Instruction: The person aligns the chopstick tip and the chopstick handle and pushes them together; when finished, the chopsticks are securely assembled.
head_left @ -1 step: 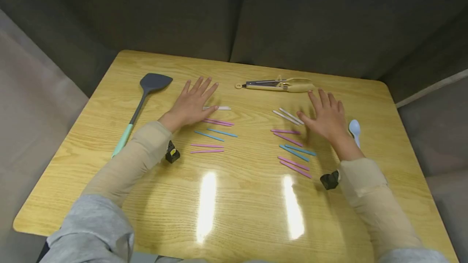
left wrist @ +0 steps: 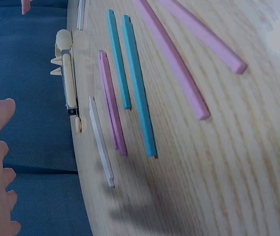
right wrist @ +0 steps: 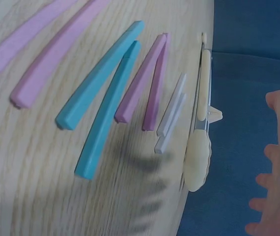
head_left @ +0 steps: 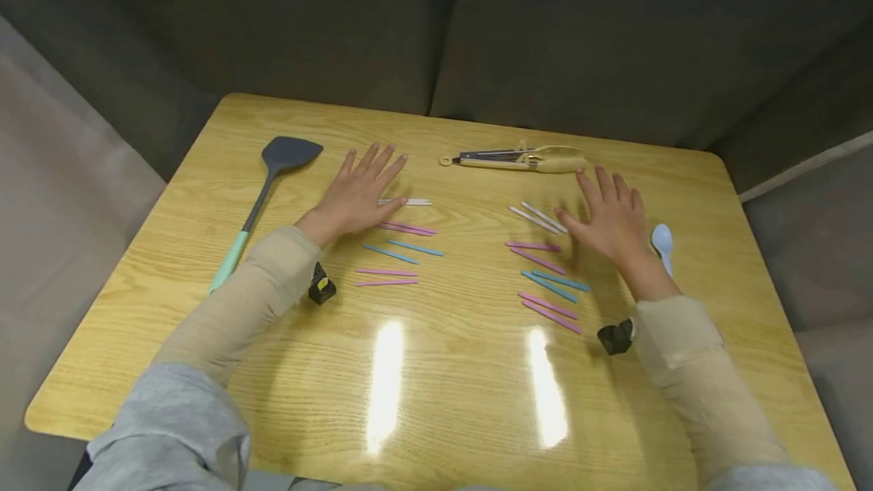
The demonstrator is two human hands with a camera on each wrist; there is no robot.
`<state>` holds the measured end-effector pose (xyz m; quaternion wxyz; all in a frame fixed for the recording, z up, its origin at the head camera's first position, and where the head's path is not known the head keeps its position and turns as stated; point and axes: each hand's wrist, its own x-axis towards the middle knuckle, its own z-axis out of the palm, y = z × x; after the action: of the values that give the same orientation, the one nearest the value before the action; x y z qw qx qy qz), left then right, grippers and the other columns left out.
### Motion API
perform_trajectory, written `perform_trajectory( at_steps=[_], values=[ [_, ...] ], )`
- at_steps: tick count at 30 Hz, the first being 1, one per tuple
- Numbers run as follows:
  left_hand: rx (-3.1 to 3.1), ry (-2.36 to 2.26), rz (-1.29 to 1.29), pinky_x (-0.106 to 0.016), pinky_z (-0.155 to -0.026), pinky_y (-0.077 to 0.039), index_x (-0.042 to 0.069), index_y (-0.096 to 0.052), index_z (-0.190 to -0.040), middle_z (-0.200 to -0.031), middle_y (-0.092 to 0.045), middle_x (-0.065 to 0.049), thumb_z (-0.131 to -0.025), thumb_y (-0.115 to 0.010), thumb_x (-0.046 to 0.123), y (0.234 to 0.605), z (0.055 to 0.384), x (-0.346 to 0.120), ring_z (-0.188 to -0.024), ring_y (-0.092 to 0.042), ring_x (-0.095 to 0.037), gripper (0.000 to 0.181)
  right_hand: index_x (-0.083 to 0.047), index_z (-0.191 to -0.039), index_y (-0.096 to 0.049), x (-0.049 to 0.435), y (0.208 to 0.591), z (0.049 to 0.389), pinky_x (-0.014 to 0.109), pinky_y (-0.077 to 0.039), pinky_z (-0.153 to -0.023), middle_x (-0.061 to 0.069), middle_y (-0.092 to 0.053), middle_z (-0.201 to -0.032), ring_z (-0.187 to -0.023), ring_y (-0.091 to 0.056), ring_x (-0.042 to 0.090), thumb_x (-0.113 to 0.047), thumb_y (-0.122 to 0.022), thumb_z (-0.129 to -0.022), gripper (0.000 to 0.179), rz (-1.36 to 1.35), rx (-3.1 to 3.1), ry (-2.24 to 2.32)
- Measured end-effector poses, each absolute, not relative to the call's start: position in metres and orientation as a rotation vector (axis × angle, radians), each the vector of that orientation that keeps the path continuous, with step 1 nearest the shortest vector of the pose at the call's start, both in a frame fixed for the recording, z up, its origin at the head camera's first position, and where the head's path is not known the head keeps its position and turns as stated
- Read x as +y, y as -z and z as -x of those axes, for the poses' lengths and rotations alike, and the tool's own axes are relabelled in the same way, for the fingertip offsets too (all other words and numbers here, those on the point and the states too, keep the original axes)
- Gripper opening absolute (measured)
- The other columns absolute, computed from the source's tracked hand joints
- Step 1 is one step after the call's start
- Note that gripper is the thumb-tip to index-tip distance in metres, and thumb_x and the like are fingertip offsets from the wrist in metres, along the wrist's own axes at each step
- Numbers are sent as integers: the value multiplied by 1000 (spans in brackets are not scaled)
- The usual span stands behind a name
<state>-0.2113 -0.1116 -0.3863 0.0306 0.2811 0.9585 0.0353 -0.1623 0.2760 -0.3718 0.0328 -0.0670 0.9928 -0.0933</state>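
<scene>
My left hand (head_left: 358,195) is held above the table with its fingers spread, partly covering a pair of white chopsticks (head_left: 416,202). Below that pair, in the head view, lie pink chopsticks (head_left: 412,229), blue chopsticks (head_left: 414,248) and another pink pair (head_left: 386,273). On the other side my right hand (head_left: 607,222), fingers spread too, hovers beside a second white pair (head_left: 537,217). Matching pink chopsticks (head_left: 537,258), blue chopsticks (head_left: 555,286) and more pink chopsticks (head_left: 549,313) lie nearer me. Both wrist views show the hands raised over the tabletop, holding nothing, shadows beneath.
Yellow tongs (head_left: 514,159) lie near the far edge between the hands. A spatula (head_left: 273,173) with a dark head and mint handle lies at the left, partly behind my left forearm. Right of my right hand is a light blue spoon (head_left: 662,241). Dark curtains (head_left: 436,29) hang behind the table.
</scene>
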Motion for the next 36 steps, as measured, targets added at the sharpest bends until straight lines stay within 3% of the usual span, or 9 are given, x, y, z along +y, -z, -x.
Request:
perform_trajectory(
  at_steps=[11,17,22,25,29,36],
  values=[
    [2942,-212,-879,-50,-106,4,21,-3,-145,-150,2,-7,-92,-31,51,377,212,-103,-135,11,-23,67,-13,-145,-5,288,366,160,63,-2,-99,21,-1,-147,-130,-2,46,-62,-27,-87,79,165,3067,328],
    [2894,-256,-823,-49,-107,-2,20,-4,-145,-149,-6,-11,-92,-37,47,376,216,-104,-135,-5,-30,68,-11,-144,-10,289,366,159,62,-5,-99,22,-4,-146,-130,-4,46,-58,-31,-89,76,169,3092,429],
    [2888,-311,-813,-48,-102,-24,10,-27,-141,-139,-34,-16,-92,-46,34,377,220,-108,-125,-32,-34,58,-6,-140,-26,286,370,161,63,-15,-96,24,-17,-143,-126,-15,48,-45,-43,-90,65,161,3099,558],
    [2881,-359,-816,-49,-99,-29,5,-43,-131,-130,-45,-16,-92,-49,26,381,223,-109,-120,-40,-33,45,-3,-134,-36,285,374,163,62,-23,-93,26,-28,-136,-121,-25,47,-38,-47,-91,56,146,3054,641],
    [2851,-431,-797,-47,-96,-34,4,-55,-120,-122,-53,-14,-91,-51,19,389,227,-106,-113,-47,-31,33,-2,-129,-44,283,383,169,58,-34,-85,25,-38,-127,-113,-36,43,-31,-48,-92,47,132,2940,711],
    [2788,-464,-836,-40,-86,-44,1,-62,-111,-109,-59,-14,-89,-55,15,405,235,-99,-101,-54,-27,26,1,-122,-51,278,403,179,51,-41,-80,24,-47,-115,-102,-48,38,-17,-47,-92,35,145,2841,700]
  ],
)
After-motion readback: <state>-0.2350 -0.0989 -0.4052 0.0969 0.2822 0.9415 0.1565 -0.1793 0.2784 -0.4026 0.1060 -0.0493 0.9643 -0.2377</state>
